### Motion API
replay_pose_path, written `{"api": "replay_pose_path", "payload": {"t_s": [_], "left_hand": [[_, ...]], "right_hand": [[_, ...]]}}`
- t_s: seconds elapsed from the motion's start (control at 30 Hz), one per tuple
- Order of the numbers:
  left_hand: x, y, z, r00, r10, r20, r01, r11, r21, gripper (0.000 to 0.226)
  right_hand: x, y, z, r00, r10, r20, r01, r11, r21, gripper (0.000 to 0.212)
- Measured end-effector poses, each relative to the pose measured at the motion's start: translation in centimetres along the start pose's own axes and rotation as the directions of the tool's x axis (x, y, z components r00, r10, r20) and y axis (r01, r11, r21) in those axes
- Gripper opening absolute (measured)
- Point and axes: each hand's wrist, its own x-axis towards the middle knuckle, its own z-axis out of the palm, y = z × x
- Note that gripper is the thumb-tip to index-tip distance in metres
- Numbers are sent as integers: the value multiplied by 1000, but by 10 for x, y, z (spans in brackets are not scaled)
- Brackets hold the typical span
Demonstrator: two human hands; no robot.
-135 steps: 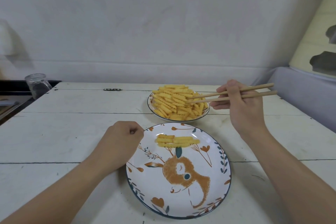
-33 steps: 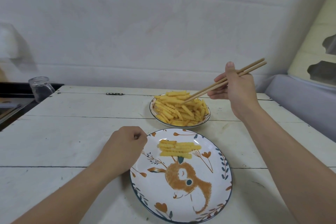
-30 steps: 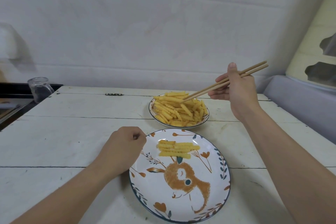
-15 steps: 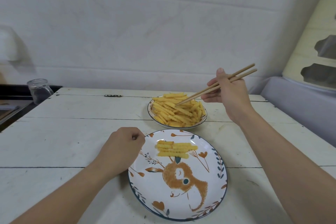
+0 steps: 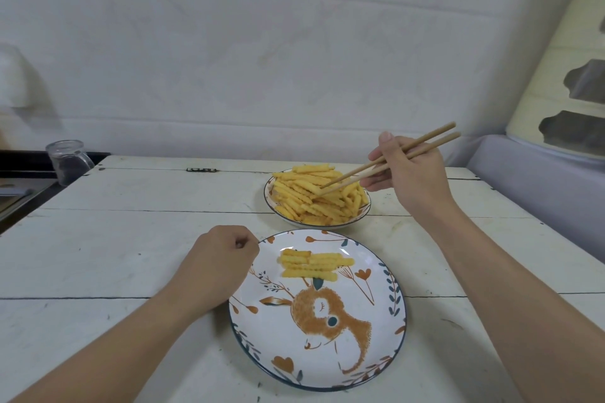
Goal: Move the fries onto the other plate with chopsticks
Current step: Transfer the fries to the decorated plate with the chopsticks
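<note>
Right hand (image 5: 413,177) up over the far side of the white wooden table (image 5: 131,239), fingers and thumb curled round a pair of wooden chopsticks (image 5: 389,160). Sticks slanting down to the left, tips a little apart and right in among the pile of crinkle-cut fries (image 5: 314,196). No telling whether a fry is pinched between those tips. Pile heaped on the small far plate (image 5: 357,219), white with a thin dark rim.

Nearer in, the big deer-pattern plate (image 5: 376,337), just apart from the small one. Small stack of crinkle fries (image 5: 311,265) lying crosswise on its upper part, just above the painted deer's head.

Left hand (image 5: 217,267) down on the table, closed into a loose fist with nothing in it, knuckles right at the big plate's left edge, perhaps just overlapping the rim.

Glass jar (image 5: 67,160) off at the far left, just past the table's corner. Small dark hinge (image 5: 202,169) on the table's back edge. White wall (image 5: 262,59) behind.
</note>
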Motion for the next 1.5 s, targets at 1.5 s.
{"api": "replay_pose_path", "payload": {"t_s": [1.5], "left_hand": [[0, 1, 0, 1000, -15, 1, 15, 1000, -5, 28]], "right_hand": [[42, -18, -8, 996, 5, 94, -8, 999, 38, 41]]}}
